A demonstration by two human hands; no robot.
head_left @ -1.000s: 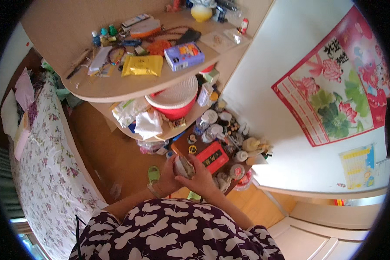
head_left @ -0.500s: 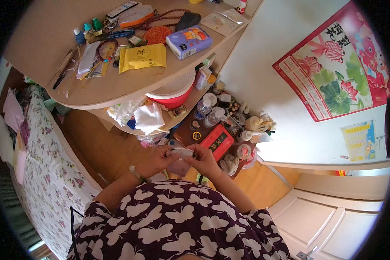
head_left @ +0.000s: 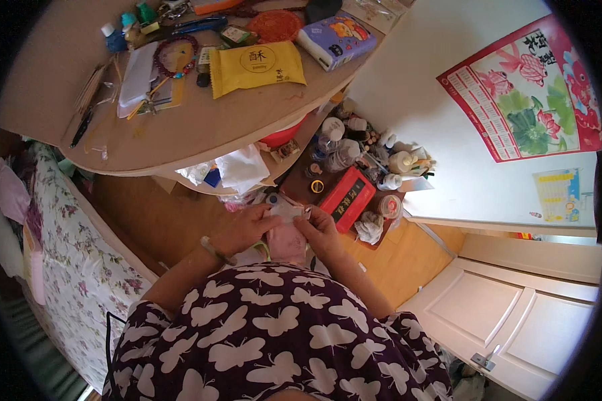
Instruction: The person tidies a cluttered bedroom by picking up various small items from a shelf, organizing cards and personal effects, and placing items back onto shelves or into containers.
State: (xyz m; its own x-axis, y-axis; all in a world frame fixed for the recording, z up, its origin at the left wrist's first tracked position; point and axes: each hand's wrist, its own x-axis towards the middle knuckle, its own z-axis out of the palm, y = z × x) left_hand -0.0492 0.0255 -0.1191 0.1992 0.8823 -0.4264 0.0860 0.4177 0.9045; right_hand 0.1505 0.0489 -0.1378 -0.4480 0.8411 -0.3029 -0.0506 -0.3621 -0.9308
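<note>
In front of my body both hands are pinched on a thin, pale translucent piece [head_left: 286, 212] that looks like a plastic wrapper or small bag. My left hand [head_left: 243, 228] grips its left edge, and a pale bracelet [head_left: 214, 252] circles that wrist. On the opposite edge, my right hand [head_left: 320, 232] closes its thumb and fingers. Right below the piece a pink sheet-like thing [head_left: 287, 243] shows; whether the two are joined I cannot tell. The fingertips partly cover what they hold.
Ahead is a curved shelf [head_left: 201, 134] with a yellow snack packet [head_left: 257, 67] and a purple tissue pack [head_left: 336, 40]. Beyond my hands, a low brown table carries a red box [head_left: 347, 199] and several bottles [head_left: 343, 155]. A flowered bed [head_left: 80, 247] is left, a white door [head_left: 508, 321] right.
My hands have moved apart slightly, and the translucent piece is spread wider, with more of the pink thing showing below it. The view has shifted closer to the shelf.
</note>
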